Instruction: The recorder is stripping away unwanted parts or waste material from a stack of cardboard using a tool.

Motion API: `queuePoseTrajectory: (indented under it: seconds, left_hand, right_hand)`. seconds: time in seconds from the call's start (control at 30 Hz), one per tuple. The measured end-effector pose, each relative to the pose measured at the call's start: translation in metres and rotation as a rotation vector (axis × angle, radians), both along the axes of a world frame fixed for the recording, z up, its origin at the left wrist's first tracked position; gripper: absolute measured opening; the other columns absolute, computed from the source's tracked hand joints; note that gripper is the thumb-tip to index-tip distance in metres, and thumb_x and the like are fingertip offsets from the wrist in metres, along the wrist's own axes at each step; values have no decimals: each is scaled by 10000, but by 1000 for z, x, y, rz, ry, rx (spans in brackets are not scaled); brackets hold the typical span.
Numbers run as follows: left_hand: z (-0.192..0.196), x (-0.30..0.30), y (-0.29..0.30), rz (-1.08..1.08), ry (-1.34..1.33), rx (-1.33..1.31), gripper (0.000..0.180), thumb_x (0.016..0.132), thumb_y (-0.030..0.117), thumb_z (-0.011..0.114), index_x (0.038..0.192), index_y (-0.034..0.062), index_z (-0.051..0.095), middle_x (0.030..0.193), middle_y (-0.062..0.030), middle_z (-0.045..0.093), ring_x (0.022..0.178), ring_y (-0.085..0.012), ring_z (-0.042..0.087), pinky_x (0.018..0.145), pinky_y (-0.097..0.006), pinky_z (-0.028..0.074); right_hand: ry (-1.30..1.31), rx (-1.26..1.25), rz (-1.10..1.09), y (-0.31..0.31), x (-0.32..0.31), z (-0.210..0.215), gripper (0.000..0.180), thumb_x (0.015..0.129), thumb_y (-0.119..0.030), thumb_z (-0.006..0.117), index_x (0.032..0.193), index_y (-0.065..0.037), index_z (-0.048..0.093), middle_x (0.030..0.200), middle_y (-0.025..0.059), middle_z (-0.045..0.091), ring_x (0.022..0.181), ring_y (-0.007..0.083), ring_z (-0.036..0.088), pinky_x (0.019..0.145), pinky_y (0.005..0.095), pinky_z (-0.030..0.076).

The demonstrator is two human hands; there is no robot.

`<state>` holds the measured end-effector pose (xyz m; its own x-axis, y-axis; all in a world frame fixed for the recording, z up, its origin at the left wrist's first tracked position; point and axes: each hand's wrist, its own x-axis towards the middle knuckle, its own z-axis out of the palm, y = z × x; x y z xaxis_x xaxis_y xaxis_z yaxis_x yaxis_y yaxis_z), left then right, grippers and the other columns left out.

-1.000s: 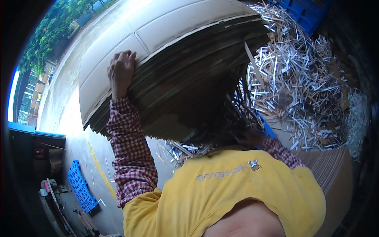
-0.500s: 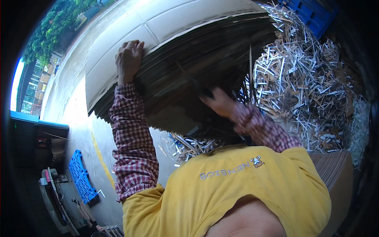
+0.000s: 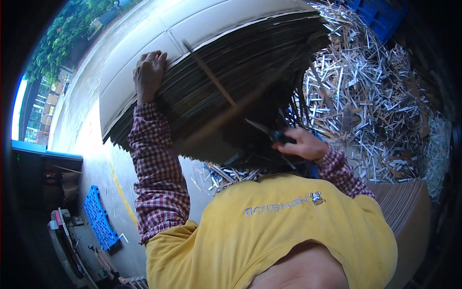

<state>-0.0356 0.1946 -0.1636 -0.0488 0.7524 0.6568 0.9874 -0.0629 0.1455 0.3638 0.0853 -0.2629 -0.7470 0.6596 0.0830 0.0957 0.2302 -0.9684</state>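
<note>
A tall stack of flat cardboard sheets (image 3: 231, 82) stands in front of me, its layered edges facing me. My left hand (image 3: 150, 72) lies flat on the stack's top left edge, fingers curled over the top sheet. My right hand (image 3: 303, 144) is lower and to the right, near the stack's bottom corner, closed on a dark-handled cutting tool (image 3: 269, 132) whose thin blade points left toward the stack. A tan packing strap (image 3: 211, 79) runs slantwise across the stack's edges and looks blurred. My yellow top and checked sleeves fill the lower part of the view.
A big heap of white and brown cardboard offcut strips (image 3: 375, 106) lies to the right of the stack. Another stack of cardboard (image 3: 404, 207) stands at my lower right. One blue pallet (image 3: 98, 219) lies on the concrete floor at lower left, another (image 3: 380, 14) at top right.
My right hand has pulled back from the stack's face, down and to the right, with the cutting tool. The tan strap now shows blurred across the stack. My left hand stays on the top edge.
</note>
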Motion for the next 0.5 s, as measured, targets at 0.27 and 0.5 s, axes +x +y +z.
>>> queuePoseTrajectory:
  seconds: [0.27,0.5]
  left_hand:
    - [-3,0,2,-20,-19,5,351,837,392,531,967,86,644,1014,-119,607,930,-295,576,797,-391,445]
    - [0,3,2,-39,-27,24,342,835,385,537,956,86,648,1000,-120,609,920,-294,579,791,-390,446]
  right_hand:
    - [-71,-43,341,20,-50,30,242,833,-220,599,858,18,635,788,56,605,749,138,560,663,272,432]
    - [-252,-160,-95,74,-85,28,418,848,-390,560,878,19,643,852,87,632,804,140,575,634,268,480]
